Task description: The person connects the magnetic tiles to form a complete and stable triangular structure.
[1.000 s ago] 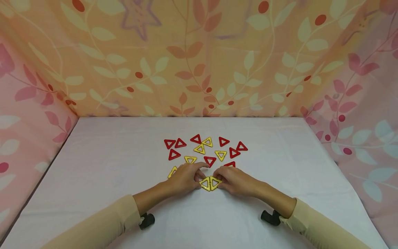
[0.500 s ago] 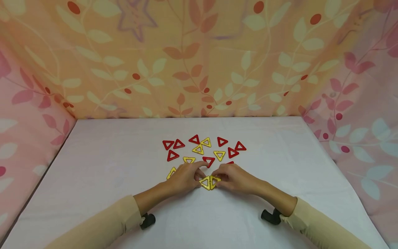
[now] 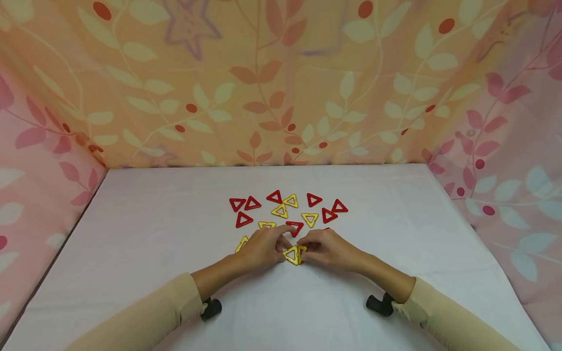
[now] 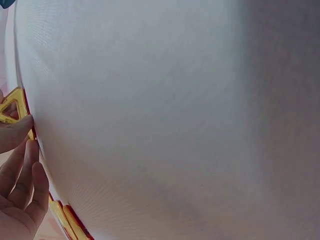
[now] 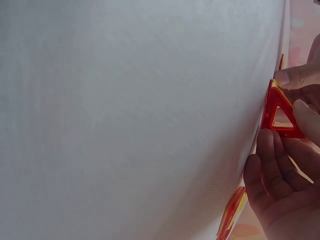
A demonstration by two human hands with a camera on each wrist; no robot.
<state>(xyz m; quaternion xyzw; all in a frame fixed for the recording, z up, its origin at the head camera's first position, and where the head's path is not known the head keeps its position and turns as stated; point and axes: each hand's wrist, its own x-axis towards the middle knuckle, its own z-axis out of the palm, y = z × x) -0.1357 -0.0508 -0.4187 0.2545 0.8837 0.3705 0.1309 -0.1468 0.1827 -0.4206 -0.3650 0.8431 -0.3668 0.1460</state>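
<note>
Two yellow triangular magnetic tiles meet edge to edge between the hands in the head view. My left hand (image 3: 262, 249) pinches the left tile (image 3: 297, 257) by its outer corner. With thumb and fingers, my right hand (image 3: 329, 250) grips the right tile (image 3: 303, 248), which is tilted up and partly hidden by the fingers. In the right wrist view a tile (image 5: 268, 114) held by the fingers shows a red face. At the edge of the left wrist view, a yellow tile (image 4: 22, 104) touches the left thumb.
Behind the hands lie several loose red tiles (image 3: 243, 220) and yellow tiles (image 3: 310, 220) on the white-covered table (image 3: 153, 219). One yellow tile (image 3: 242, 243) is partly covered by the left hand. Patterned cloth (image 3: 263, 97) encloses the back and sides.
The right tile has folded upward from lying nearly flat beside the left one. My right hand has moved slightly left, closer to the left hand.
</note>
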